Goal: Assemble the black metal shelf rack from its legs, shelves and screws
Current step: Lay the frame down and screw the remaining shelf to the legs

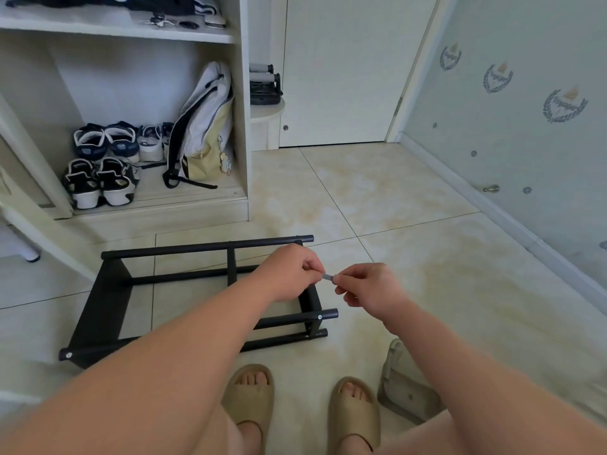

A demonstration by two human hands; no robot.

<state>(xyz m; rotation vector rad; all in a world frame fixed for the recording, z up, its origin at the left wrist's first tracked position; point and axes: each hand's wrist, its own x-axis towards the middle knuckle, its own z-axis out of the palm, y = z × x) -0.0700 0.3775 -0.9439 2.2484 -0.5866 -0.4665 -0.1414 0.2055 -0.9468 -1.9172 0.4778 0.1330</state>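
Both left hand point(289, 274) and right hand point(371, 287) pinch one grey piece point(328, 277).

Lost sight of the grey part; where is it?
Head view, mid-frame: the grey part is pinched between left hand and right hand, over the right end of the rack.

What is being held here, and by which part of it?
A small grey piece, too small to identify: the left hand pinches one end, the right hand pinches the other.
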